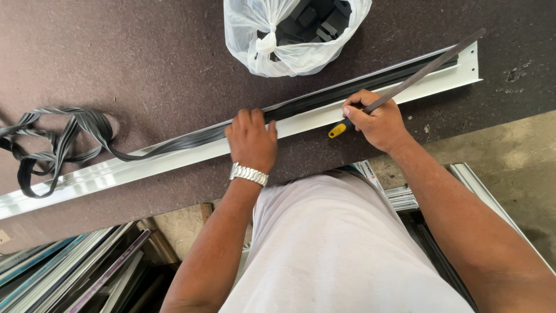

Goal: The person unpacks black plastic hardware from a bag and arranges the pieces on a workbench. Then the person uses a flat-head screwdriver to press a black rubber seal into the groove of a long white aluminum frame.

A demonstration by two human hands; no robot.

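A long white metal profile (174, 159) lies diagonally across the dark workbench (145, 64). A black rubber gasket strip (191, 138) runs along its groove and trails off left into a loose tangle (52, 139). My left hand (252, 141), with a metal watch at the wrist, presses fingertips down on the strip at the profile's middle. My right hand (376, 120) grips a long flat metal file (428, 66) with a yellow handle end (337, 131), its blade angled up to the right over the profile.
A knotted white plastic bag (292, 35) holding dark plastic parts sits at the bench's far edge. Below the bench, stacked metal profiles (75, 266) lie at the left and more lie at the right (463, 174) on a concrete floor.
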